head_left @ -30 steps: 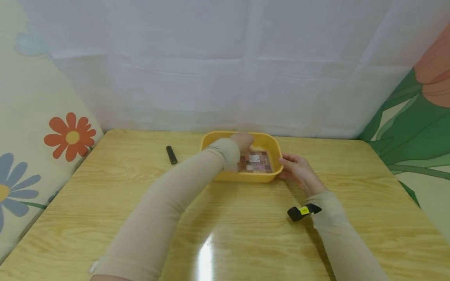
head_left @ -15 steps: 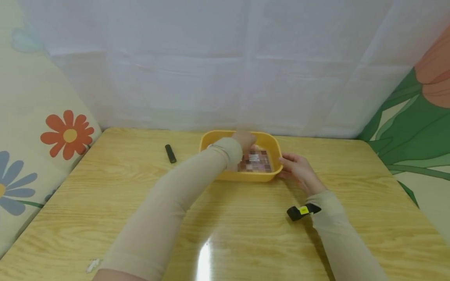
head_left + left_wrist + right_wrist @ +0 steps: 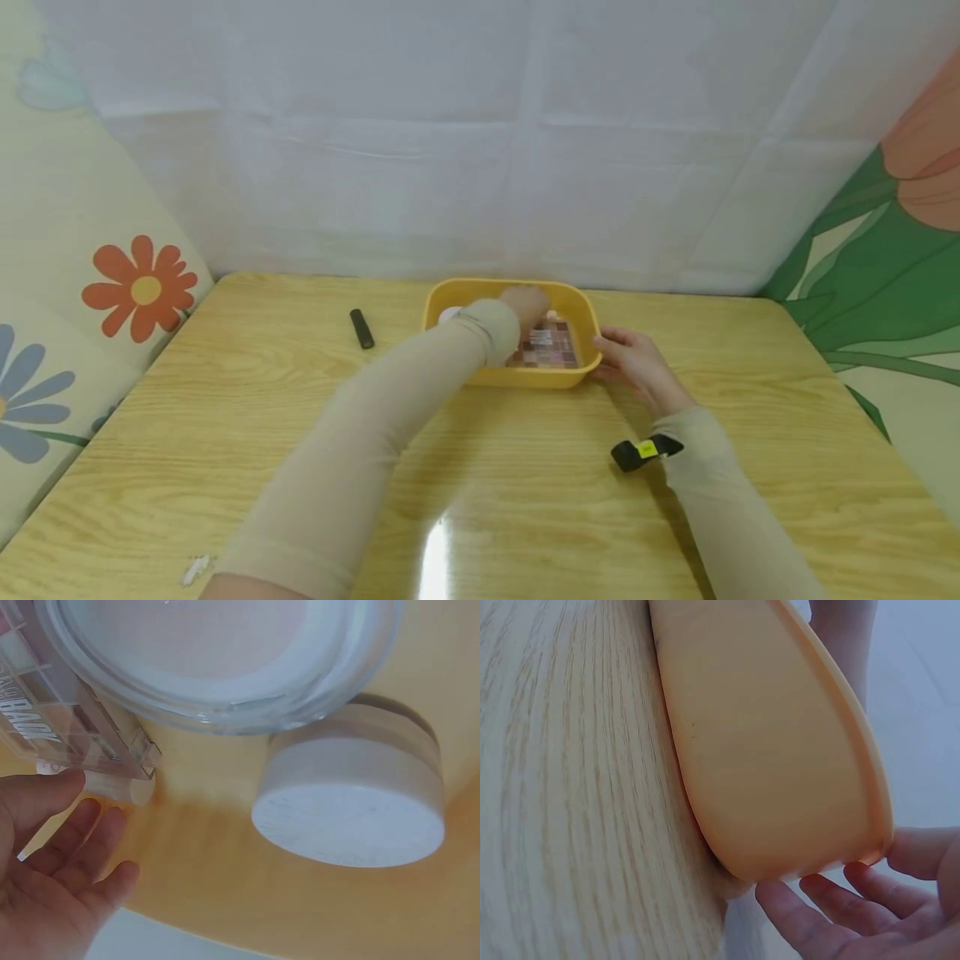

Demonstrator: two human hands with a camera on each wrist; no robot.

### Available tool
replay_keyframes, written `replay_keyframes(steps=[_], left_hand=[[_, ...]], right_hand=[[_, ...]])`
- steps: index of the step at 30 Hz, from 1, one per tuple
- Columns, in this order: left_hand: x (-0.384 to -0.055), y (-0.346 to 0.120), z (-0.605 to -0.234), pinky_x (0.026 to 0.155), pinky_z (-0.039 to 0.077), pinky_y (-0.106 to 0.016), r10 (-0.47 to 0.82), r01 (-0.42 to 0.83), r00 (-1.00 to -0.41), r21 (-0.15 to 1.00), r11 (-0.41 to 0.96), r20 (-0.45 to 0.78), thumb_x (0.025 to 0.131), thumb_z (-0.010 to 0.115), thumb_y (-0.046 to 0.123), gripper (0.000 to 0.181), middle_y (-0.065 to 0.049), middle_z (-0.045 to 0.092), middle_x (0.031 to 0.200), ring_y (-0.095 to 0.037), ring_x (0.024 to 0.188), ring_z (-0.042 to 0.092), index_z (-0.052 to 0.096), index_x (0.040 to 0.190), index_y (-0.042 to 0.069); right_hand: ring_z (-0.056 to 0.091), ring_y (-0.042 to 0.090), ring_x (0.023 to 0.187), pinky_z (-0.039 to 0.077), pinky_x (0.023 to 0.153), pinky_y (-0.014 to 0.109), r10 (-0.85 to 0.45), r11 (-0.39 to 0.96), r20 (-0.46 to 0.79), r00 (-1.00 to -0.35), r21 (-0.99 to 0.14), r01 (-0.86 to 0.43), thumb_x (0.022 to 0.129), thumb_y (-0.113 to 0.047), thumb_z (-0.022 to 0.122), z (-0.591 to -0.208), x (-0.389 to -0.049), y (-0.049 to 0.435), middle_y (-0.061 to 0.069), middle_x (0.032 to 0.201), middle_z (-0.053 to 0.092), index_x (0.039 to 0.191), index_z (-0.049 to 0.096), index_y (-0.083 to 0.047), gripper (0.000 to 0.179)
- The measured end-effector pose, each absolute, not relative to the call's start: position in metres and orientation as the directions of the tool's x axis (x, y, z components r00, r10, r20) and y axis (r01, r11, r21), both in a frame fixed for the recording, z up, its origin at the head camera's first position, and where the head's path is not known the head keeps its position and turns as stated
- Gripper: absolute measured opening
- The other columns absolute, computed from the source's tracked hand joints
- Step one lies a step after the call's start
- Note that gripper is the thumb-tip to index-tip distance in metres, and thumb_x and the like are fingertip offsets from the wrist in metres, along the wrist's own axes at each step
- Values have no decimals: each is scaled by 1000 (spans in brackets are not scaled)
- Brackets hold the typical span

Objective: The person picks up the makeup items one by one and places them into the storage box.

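Yellow tray [image 3: 510, 377] at the table's [image 3: 525, 500] far centre. Left hand [image 3: 525, 302] is inside the tray over the clear palette [image 3: 551, 346], fingers [image 3: 82, 847] loosely spread, gripping nothing; its sleeve hides much of the tray floor. Palette lettering is cut off and unreadable. A round compact [image 3: 217, 660] and white jar [image 3: 349, 802] lie beside it. Right hand [image 3: 637, 367] touches the tray's right rim, fingers relaxed. Compared with a second ago, the left hand sits slightly farther right.

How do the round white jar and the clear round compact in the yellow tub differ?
The white jar is opaque and thick-walled; the clear compact is see-through with a pale pinkish middle. The jar looks narrower across than the compact, at least from the left wrist view. The jar stands apart; the compact overlaps the clear palette case. Both are round and sit in the yellow tub.
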State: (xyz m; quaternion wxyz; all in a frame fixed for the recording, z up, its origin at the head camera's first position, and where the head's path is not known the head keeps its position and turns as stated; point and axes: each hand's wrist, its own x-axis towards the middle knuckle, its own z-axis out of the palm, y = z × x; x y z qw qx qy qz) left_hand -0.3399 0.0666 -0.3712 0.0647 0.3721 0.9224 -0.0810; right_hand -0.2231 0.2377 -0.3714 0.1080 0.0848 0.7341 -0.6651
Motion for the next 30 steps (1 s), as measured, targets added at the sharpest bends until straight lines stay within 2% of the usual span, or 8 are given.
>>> replay_keyframes(steps=[6, 9, 12, 14, 18, 21, 25, 30], left_hand=[[-336, 60, -356, 86, 52, -32, 665, 683, -719, -27, 730, -202, 74, 79, 6, 32, -3, 66, 101, -21, 97, 60, 63, 101, 11], [-333, 54, -347, 88, 52, -33, 670, 683, -717, -4, 730, -193, 80, 76, 6, 27, -5, 67, 105, -22, 99, 62, 64, 104, 10], [-330, 48, -340, 91, 51, -34, 675, 685, -718, -3, 728, -169, 87, 70, 8, 21, -8, 68, 108, -24, 102, 62, 65, 107, 7], [-329, 42, -336, 90, 50, -34, 671, 678, -723, 22, 735, -166, 92, 61, 3, 16, -10, 67, 108, -25, 101, 61, 65, 108, 4], [-326, 27, -330, 93, 49, -37, 650, 643, -743, 100, 759, -157, 98, 49, -1, 20, -14, 65, 113, -28, 105, 60, 62, 113, 1], [-323, 15, -327, 99, 46, -39, 643, 626, -754, 146, 766, -137, 100, 45, 0, 24, -17, 63, 120, -31, 112, 58, 59, 119, -1], [-316, -2, -320, 107, 40, -39, 631, 606, -765, 191, 772, -126, 98, 44, -3, 33, -18, 58, 131, -32, 122, 53, 56, 129, -1], [-308, -18, -313, 106, 41, -39, 608, 585, -787, 190, 789, -101, 95, 48, -6, 36, -16, 58, 132, -32, 122, 53, 56, 130, 0]], right_hand=[[63, 6, 84, 57, 77, 26, -23, 91, -255, -967, -963, 252, 103, -11, 44, -369, -222, 237, 35, 142, 34, 146, 25, 14, 53], [63, 6, 85, 57, 77, 26, -25, 93, -254, -967, -964, 251, 103, -10, 44, -368, -222, 237, 35, 143, 34, 145, 25, 14, 53], [62, 6, 86, 57, 77, 26, -25, 93, -252, -967, -964, 249, 103, -10, 44, -369, -222, 237, 34, 143, 33, 145, 25, 15, 53], [61, 6, 87, 57, 77, 25, -23, 95, -252, -968, -964, 248, 102, -10, 44, -369, -222, 237, 34, 144, 33, 145, 24, 15, 53], [61, 6, 88, 57, 77, 25, -18, 103, -255, -967, -962, 252, 103, -10, 44, -370, -221, 237, 34, 144, 32, 145, 24, 15, 54], [61, 6, 87, 57, 77, 25, -21, 96, -260, -965, -962, 257, 102, -10, 44, -371, -221, 238, 34, 144, 32, 145, 23, 15, 54], [62, 6, 84, 57, 77, 25, -20, 78, -271, -962, -960, 269, 102, -11, 44, -372, -220, 238, 34, 144, 32, 146, 22, 15, 55], [61, 5, 85, 57, 76, 24, -11, 88, -275, -961, -958, 273, 102, -11, 44, -373, -220, 239, 34, 145, 31, 147, 21, 13, 56]])
